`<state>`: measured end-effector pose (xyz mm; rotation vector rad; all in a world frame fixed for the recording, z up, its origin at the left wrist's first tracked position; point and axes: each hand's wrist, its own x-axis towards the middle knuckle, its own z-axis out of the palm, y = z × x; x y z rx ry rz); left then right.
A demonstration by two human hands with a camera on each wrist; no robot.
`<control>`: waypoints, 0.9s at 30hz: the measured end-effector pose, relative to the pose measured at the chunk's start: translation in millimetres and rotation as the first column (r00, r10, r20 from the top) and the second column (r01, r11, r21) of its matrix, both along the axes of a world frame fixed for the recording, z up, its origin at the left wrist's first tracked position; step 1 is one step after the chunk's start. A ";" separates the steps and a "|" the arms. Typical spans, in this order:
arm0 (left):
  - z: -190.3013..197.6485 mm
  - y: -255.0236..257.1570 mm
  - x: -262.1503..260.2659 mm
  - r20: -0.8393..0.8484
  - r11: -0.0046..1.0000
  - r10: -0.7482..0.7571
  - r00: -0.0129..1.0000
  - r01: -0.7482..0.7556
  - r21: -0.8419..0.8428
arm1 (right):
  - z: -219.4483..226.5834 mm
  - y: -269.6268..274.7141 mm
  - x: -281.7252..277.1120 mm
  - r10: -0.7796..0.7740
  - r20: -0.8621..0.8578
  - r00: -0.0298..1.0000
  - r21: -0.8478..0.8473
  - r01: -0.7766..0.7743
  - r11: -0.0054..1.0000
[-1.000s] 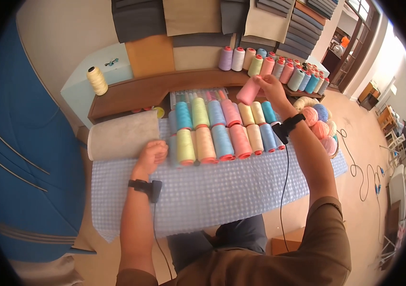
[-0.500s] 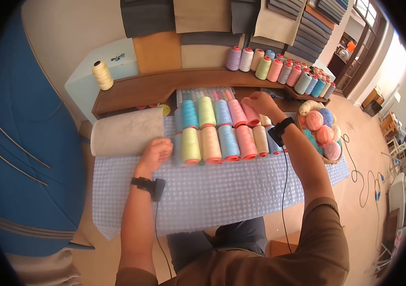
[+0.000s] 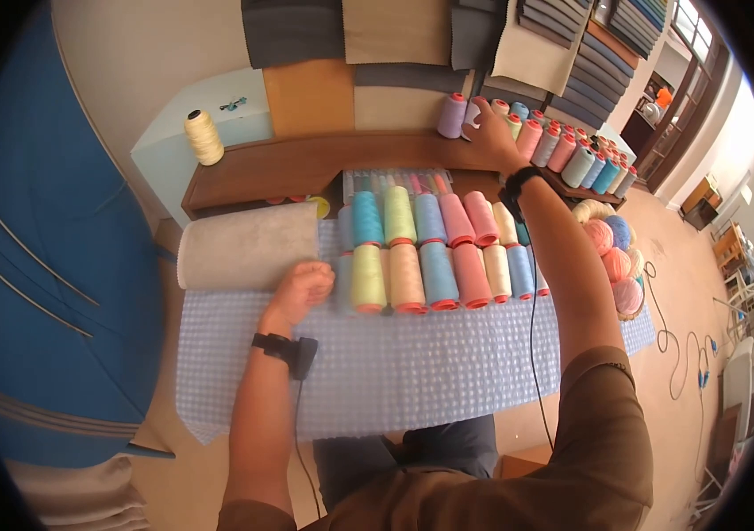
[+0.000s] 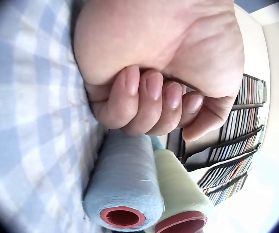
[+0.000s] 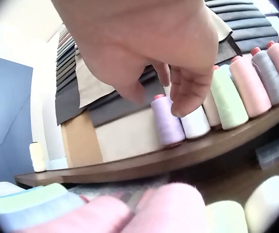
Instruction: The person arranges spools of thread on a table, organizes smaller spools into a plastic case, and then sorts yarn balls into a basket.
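Note:
My left hand [image 3: 303, 292] rests on the blue checked cloth [image 3: 359, 372], fingers curled into the palm around nothing. Close by it lie a pale blue thread spool [image 4: 125, 179] and a light green one [image 4: 176, 184]. Over the wooden shelf [image 3: 306, 164], my right hand [image 3: 494, 142] reaches with thumb and fingers apart. Its fingertips hang at the tops of a lilac spool [image 5: 167, 124] and a white spool [image 5: 196, 124]; nothing shows between them. Two rows of pastel spools cover the cloth's back part, with a pink spool [image 3: 480, 217] in the rear row.
More spools [image 3: 563, 152] crowd the shelf's right end. A basket of yarn balls [image 3: 616, 264] stands at the table's right. Left are a rolled grey fabric [image 3: 249, 248] and a cream spool [image 3: 204, 139]. Fabric swatches [image 3: 395, 31] hang behind.
My right hand set the pink spool into the rear row, let go, and moved up to the shelf by the lilac and white spools. My left hand stayed curled on the cloth.

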<state>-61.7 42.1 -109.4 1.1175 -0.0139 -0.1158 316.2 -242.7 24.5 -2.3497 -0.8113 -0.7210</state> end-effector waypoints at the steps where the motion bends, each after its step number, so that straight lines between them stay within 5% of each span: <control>1: 0.1 0.7 0.2 0.000 1.000 0.001 1.000 -0.001 0.003 | 4.4 7.3 5.7 0.017 0.044 0.999 -0.029 -0.015 0.999; 5: 0.9 -0.5 -0.5 -0.010 1.000 0.021 1.000 -0.021 -0.001 | 10.4 27.1 24.5 -0.016 -0.056 0.998 -0.189 0.005 0.982; 11: -1.5 -1.0 -1.2 -0.022 1.000 0.028 0.999 -0.028 -0.011 | -8.2 24.5 23.9 -0.020 0.190 0.982 -0.046 0.029 0.999; 14: -0.9 -0.8 -0.1 -0.016 1.000 0.025 1.000 -0.026 -0.015 | -17.7 13.5 15.1 0.019 0.008 1.000 0.001 -0.019 1.000; 15: -1.1 -0.5 -0.1 -0.013 1.000 0.021 1.000 -0.021 -0.019 | -22.7 7.0 10.5 0.029 0.087 0.996 0.062 -0.035 0.997; 18: 0.6 -2.9 -0.8 -0.022 0.999 0.038 0.999 -0.038 -0.021 | -15.9 -23.4 -7.7 0.058 -0.048 0.997 0.379 -0.036 0.925; 20: 0.9 -3.0 -0.6 -0.027 0.999 0.046 0.999 -0.046 -0.003 | -4.2 -50.8 -25.2 0.322 -0.199 0.926 0.740 -0.074 0.669; 22: 0.0 -2.6 1.1 -0.023 0.999 0.044 0.999 -0.044 0.005 | 1.5 -82.0 -34.8 0.347 -0.282 0.895 0.803 0.022 0.595; 27: -1.2 -2.9 2.2 -0.015 0.999 0.044 0.999 -0.044 -0.008 | -31.4 -126.2 -44.8 0.188 -0.501 0.845 0.470 0.084 0.878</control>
